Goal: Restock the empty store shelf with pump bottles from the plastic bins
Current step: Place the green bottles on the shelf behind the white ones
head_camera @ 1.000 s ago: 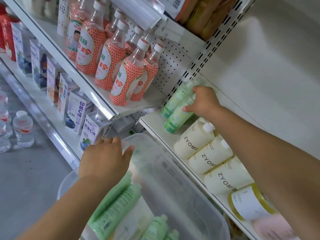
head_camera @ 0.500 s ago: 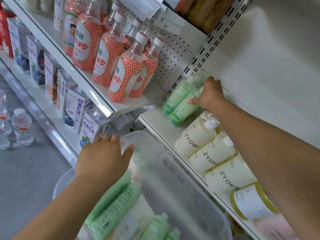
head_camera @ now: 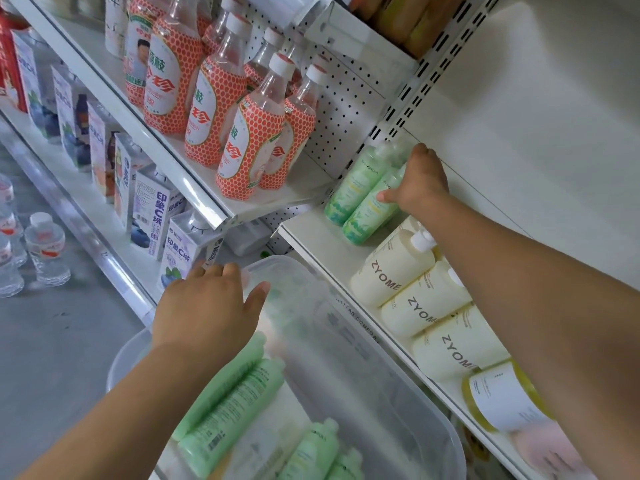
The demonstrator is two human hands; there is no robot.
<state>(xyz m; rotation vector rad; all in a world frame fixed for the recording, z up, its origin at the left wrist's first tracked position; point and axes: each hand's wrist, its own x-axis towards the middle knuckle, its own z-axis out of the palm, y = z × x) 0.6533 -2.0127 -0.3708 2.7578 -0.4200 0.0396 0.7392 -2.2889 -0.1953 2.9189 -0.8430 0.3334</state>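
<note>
Fingers (head_camera: pixel 420 154), right hand (head_camera: pixel 420 183): curled over the upper end of a green bottle (head_camera: pixel 372 211), thumb on its near side, gripping it. This bottle stands on the shelf (head_camera: pixel 311 237), touching a second green bottle (head_camera: pixel 355 183) at the shelf's left end, near the pegboard (head_camera: pixel 346 109).

Fingers, left hand (head_camera: pixel 207 306): spread and loose, holding nothing, over the far corner of the bin (head_camera: pixel 381 368). Contact with the rim cannot be told.

Step in hand, by judgement: seating one pump bottle in the row. The restock looks partly done.

Next move calls for: letting go only once the bottle stands square beside its twin, then the free hand going down into the bin for another.

Stock in bin: several green bottles (head_camera: pixel 235 400), lying flat.

Shelf, rightward: three cream bottles (head_camera: pixel 393 271) marked ZYOME, a yellow bottle (head_camera: pixel 498 398), and something pink and blurred past it.

Surroundings: netted drink bottles (head_camera: pixel 242 161) on the drinks shelf (head_camera: pixel 277 202), cartons (head_camera: pixel 152 209) one level below, water bottles (head_camera: pixel 46 244) on the floor (head_camera: pixel 52 341).

In the way: the right forearm crosses above the cream bottles' pumps, so a careless withdrawal could knock one. The bin sits just beside the shelf edge, under the reach.
</note>
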